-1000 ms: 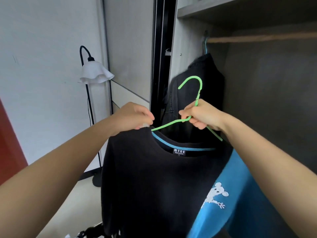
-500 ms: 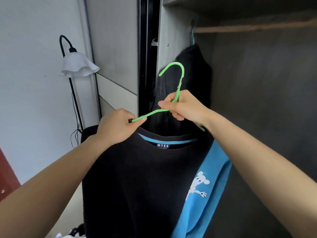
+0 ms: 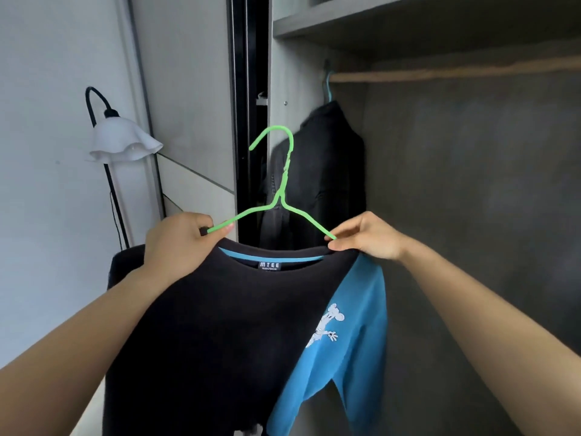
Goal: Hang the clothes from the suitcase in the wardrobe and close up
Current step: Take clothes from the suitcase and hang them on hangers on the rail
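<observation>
A black and blue T-shirt [image 3: 226,325] with a white mouse print hangs in front of me on a green wire hanger [image 3: 284,184]. My left hand [image 3: 176,243] grips the shirt's left shoulder and the hanger's left arm. My right hand [image 3: 366,236] pinches the shirt's right shoulder at the hanger's right arm. The hook points up, below the wooden rail [image 3: 456,72] of the open wardrobe. A black jacket [image 3: 327,171] hangs from the rail's left end on a teal hanger. The suitcase is out of view.
A shelf [image 3: 393,23] runs above the rail. The wardrobe's dark sliding door track [image 3: 248,105] stands left of the opening. A floor lamp [image 3: 119,140] with a white shade stands by the wall at the left. The rail to the right of the jacket is bare.
My right hand let go of the hanger's neck and moved down to the right shoulder. The whole hanger neck and hook now show, and the shirt sits spread wider.
</observation>
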